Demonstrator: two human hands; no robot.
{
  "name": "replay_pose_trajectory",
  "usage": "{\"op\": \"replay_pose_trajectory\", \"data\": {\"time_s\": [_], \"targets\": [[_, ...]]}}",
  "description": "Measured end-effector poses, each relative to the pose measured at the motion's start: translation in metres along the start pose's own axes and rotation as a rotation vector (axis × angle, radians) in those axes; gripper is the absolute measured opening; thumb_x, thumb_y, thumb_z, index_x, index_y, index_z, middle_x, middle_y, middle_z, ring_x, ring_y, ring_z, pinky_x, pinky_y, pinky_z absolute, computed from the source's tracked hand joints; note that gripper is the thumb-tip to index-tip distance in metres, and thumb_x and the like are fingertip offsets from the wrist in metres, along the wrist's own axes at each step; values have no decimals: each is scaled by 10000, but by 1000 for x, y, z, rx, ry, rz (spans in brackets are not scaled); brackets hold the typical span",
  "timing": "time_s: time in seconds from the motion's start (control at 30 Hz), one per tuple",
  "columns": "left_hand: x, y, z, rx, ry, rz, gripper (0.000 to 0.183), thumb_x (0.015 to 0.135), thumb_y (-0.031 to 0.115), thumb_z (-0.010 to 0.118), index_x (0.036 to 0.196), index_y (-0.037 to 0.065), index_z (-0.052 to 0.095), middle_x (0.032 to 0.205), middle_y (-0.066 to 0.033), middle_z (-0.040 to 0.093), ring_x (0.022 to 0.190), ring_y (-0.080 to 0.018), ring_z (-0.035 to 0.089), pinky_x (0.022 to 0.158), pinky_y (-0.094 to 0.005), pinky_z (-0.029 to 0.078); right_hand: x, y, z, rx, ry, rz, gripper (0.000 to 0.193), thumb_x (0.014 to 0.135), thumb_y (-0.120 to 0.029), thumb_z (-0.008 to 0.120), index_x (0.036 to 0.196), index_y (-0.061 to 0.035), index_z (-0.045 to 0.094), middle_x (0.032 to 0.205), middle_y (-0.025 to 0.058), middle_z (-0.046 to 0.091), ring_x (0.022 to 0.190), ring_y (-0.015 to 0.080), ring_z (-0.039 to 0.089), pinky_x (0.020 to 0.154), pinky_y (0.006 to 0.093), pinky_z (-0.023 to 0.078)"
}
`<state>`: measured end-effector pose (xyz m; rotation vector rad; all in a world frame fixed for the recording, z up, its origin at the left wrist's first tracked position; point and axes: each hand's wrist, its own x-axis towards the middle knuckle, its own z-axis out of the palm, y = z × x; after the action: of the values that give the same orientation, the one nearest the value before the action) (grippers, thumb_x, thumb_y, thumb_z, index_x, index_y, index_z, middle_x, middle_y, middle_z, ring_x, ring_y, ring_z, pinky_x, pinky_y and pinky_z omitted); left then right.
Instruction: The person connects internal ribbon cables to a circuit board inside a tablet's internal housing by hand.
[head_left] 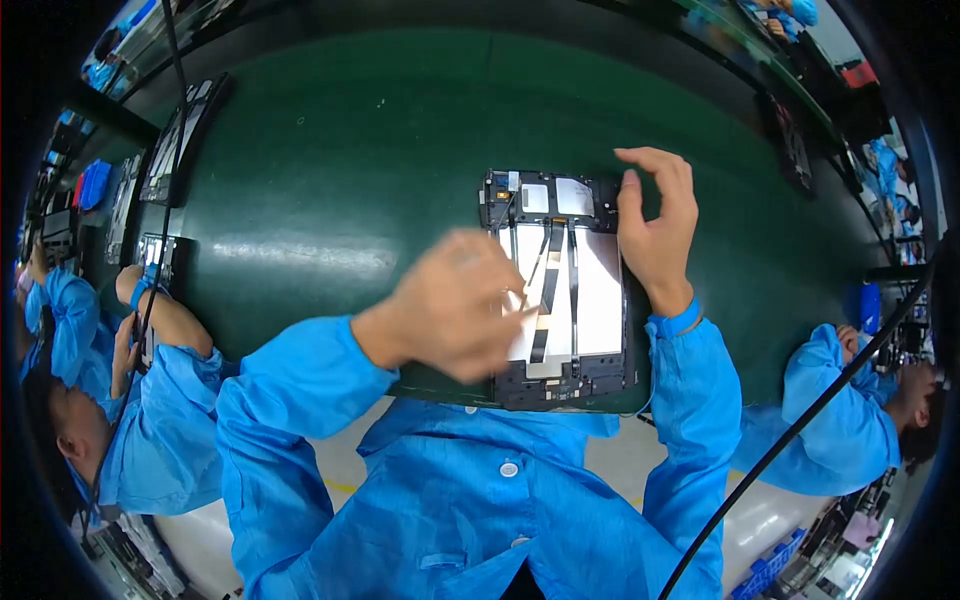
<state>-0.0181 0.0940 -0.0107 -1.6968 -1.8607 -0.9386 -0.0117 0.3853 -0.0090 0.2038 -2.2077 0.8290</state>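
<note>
The opened tablet [560,290] lies back-up on the green table [330,180], cover off, flat cables and boards bare, so the work inside looks mid-way. The left hand [455,305], blurred, hovers over its left edge, fingers curled; whether pinching anything I cannot tell. The right hand [655,225] touches the top right corner, fingers loosely apart.

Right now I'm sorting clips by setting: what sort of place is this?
Most likely an electronics assembly line. An opened tablet with bare flex cables lies on a green bench mat, and seated co-workers wear the same blue smocks.
</note>
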Motion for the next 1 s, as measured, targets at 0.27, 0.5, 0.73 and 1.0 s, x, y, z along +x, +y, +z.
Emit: {"op": "replay_pose_trajectory", "data": {"time_s": [0.27, 0.5, 0.73, 1.0], "targets": [[2, -58, -20, 100, -75, -247, 289, 776, 34, 761, 1050, 60, 848, 1022, -82, 740, 930, -289, 652, 833, -432, 516, 7, -27, 28, 180, -373, -84, 222, 1000, -125, 716, 1189, -44, 801, 1070, 120, 714, 1059, 321, 623, 955, 417, 497], [-1, -60, -20, 47, -103, -246, 328, 766, 51, 750, 1076, 65, 860, 1019, -89, 756, 924, -291, 653, 811, -421, 516, 17, -27, 35, 185, -487, -103, 126, 962, -131, 797, 1055, -46, 805, 969, 84, 686, 984, 286, 587, 872, 397, 500], [2, -65, -24, -26, -154, -265, 357, 765, 67, 726, 1097, 66, 859, 1026, -102, 758, 906, -291, 649, 789, -421, 503, 16, -23, 35, 225, -539, 8, 130, 962, -171, 819, 975, -47, 781, 962, 84, 700, 1032, 292, 590, 893, 419, 499], [3, -62, -26, -69, -162, -179, 324, 720, 85, 744, 1027, 91, 847, 999, -67, 756, 880, -269, 655, 752, -411, 501, 12, -21, 38, 195, -514, -41, 149, 954, -189, 839, 975, -53, 782, 977, 68, 699, 1038, 292, 593, 895, 414, 499]]}}
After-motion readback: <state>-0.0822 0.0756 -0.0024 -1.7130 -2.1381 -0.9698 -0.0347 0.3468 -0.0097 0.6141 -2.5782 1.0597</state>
